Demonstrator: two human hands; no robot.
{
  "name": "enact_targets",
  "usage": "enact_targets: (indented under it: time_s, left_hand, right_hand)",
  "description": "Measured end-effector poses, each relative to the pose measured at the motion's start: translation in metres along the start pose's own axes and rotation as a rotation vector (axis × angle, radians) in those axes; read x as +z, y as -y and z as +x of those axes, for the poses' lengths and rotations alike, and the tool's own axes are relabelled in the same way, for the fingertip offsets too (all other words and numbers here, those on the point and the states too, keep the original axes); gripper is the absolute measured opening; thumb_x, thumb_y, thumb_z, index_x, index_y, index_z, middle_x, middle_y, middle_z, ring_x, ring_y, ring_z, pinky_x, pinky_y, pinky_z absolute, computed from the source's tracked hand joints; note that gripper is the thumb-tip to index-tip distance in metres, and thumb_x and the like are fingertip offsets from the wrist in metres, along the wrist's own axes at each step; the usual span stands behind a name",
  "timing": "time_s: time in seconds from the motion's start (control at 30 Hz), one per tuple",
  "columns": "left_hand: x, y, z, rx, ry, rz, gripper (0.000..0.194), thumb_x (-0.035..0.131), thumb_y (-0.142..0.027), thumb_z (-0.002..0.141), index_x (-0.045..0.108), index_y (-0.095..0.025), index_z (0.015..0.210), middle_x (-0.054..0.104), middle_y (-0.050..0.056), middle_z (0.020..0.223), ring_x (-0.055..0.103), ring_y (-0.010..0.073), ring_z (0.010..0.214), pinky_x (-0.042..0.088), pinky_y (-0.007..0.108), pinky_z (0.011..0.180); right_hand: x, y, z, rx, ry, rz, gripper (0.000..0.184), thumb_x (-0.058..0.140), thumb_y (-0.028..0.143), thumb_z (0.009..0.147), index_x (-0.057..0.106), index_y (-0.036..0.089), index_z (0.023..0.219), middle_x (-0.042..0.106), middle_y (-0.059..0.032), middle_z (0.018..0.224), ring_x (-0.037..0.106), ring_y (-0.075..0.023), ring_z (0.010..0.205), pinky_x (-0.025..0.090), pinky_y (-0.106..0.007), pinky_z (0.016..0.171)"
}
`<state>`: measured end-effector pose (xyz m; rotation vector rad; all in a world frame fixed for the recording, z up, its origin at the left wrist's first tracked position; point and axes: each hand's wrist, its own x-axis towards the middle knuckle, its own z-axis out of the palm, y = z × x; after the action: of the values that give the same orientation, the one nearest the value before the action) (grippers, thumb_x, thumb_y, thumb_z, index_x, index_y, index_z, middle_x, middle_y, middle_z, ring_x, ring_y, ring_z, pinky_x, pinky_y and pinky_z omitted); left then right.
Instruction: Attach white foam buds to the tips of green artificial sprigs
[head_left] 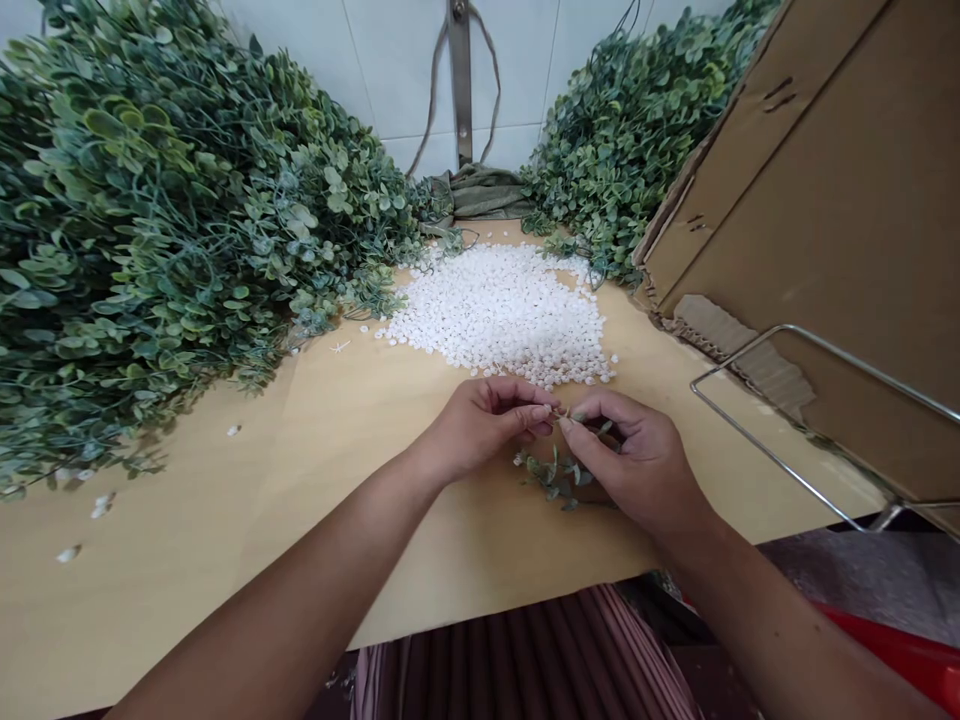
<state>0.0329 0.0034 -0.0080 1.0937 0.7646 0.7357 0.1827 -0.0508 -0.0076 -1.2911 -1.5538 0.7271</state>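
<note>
The right hand (pixel 646 458) pinches a sprig (pixel 556 488), the left hand (pixel 489 424) a tiny piece (pixel 556 412) beside it, likely for precision.

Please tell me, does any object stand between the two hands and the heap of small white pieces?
Nothing visible does. The white heap lies just beyond the left hand and right hand. The green sprig is on the near side of the fingertips, and the cardboard stands off to the right.

No text, label, brand, number or sign can be read on any of the things in view.
</note>
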Motion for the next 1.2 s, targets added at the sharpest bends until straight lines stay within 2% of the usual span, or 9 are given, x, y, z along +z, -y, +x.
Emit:
enact_targets:
  time_s: [0.63,1.2]
  left_hand:
    - [0.0006,0.0011,-0.0009,0.01,-0.015,0.056,0.024,0.076,-0.03,0.059,0.069,-0.013,0.075,0.064,0.0,0.059,0.057,0.0091,0.057,0.045,0.022,0.056]
    - [0.0029,0.0028,0.0009,0.011,-0.062,0.017,0.02,0.078,-0.026,0.055,0.07,-0.014,0.069,0.064,-0.001,0.056,0.055,0.0078,0.052,0.044,0.02,0.053]
  right_hand:
    - [0.0019,0.0001,0.0,-0.018,-0.03,-0.037,0.014,0.05,0.015,0.073,0.051,0.017,0.06,0.05,0.0018,0.057,0.045,-0.0095,0.052,0.038,-0.02,0.049]
    - [0.0016,-0.0004,0.0008,-0.032,-0.025,-0.027,0.014,0.051,0.016,0.076,0.054,0.016,0.063,0.053,0.0004,0.059,0.047,-0.011,0.055,0.038,-0.023,0.051]
